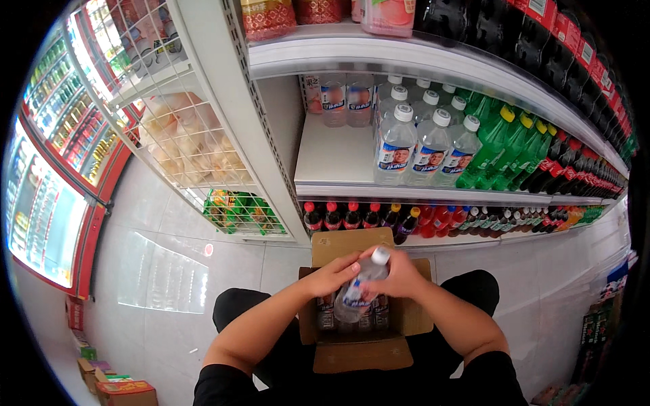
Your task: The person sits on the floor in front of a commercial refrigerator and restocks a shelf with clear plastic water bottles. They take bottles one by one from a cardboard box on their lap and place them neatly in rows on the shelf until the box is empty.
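A clear plastic bottle (359, 287) with a white cap and a blue-and-white label is held tilted over an open cardboard box (355, 352). My left hand (332, 275) grips its left side and my right hand (401, 276) wraps its upper right. More bottles of the same kind stand inside the box beneath it. On the middle shelf (332, 162) ahead, several matching clear bottles (420, 145) stand in rows, with bare shelf space to their left.
Green bottles (504, 145) and dark soda bottles fill the shelf to the right. Red-capped dark bottles (352, 216) line the bottom shelf. A wire rack (196, 145) with packaged goods stands left, a lit drinks cooler (47, 169) further left. Small boxes (115, 386) lie on the white tiled floor.
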A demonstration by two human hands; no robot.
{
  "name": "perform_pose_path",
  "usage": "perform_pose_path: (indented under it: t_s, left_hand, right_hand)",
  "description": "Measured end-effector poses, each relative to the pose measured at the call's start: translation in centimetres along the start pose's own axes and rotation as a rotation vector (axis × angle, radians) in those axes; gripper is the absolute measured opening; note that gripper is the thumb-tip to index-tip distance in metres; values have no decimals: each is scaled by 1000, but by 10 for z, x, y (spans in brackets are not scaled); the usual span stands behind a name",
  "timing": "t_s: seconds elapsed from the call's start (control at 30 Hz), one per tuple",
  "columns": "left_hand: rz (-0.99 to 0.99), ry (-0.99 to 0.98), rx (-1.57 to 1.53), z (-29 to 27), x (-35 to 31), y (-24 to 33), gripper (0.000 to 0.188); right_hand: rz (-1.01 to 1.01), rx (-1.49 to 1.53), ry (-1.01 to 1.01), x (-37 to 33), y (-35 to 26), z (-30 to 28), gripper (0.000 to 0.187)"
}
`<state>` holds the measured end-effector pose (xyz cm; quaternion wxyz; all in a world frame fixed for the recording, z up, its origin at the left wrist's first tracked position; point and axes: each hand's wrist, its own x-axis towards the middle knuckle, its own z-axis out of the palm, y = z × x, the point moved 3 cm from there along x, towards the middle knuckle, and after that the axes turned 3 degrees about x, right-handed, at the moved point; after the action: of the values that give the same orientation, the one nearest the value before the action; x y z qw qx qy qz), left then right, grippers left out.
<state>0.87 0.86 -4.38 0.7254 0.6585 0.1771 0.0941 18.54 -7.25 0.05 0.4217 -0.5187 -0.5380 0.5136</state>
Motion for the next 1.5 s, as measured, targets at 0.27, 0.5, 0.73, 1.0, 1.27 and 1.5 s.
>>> perform_pose_path:
  t_s: [0.27, 0.5, 0.73, 1.0, 1.27, 1.5]
  left_hand:
    - [-147, -93, -493, 28, -4, -14, 74]
    - [88, 6, -941, 8, -14, 39, 78]
    - [505, 840, 209, -66, -14, 73, 85]
    - [392, 972, 551, -115, 26, 129, 70]
    - [534, 953, 625, -195, 107, 130, 56]
    - [444, 1201, 725, -251, 142, 124, 42]
  right_hand:
    - [67, 230, 224, 14, 37, -27, 27]
    - [-47, 180, 144, -5, -15, -46, 20]
    - [-161, 0, 250, -12, -13, -65, 13]
    - [-165, -180, 199, -8, -16, -64, 14]
    - [-172, -255, 144, -8, -17, -67, 16]
    - [-135, -322, 36, -6, -15, -60, 18]
